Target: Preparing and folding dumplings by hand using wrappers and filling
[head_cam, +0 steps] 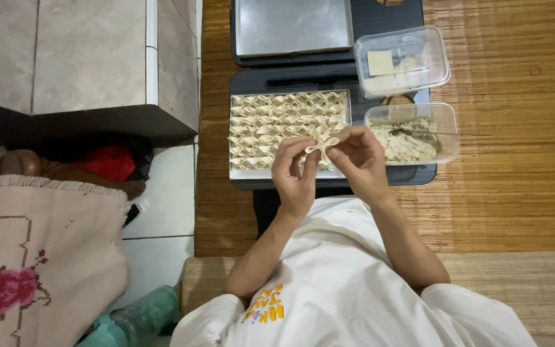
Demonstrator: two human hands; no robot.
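Note:
Both hands hold one folded dumpling (322, 142), pale dough pinched into a bow shape, just above the near edge of a metal tray (239, 172). My left hand (295, 172) pinches it from the left, my right hand (358, 157) from the right. The tray is packed with rows of several folded dumplings (271, 122). To the right stands a clear plastic tub of pale minced filling (406, 138) with a thin utensil (448, 133) resting in it.
A second clear tub (412, 61) behind holds square dough wrappers. An empty metal tray (290, 26) lies at the far end on a black board. All rest on a woven bamboo mat (515, 160). Tiled floor, a step and an embroidered cloth (40, 257) are on the left.

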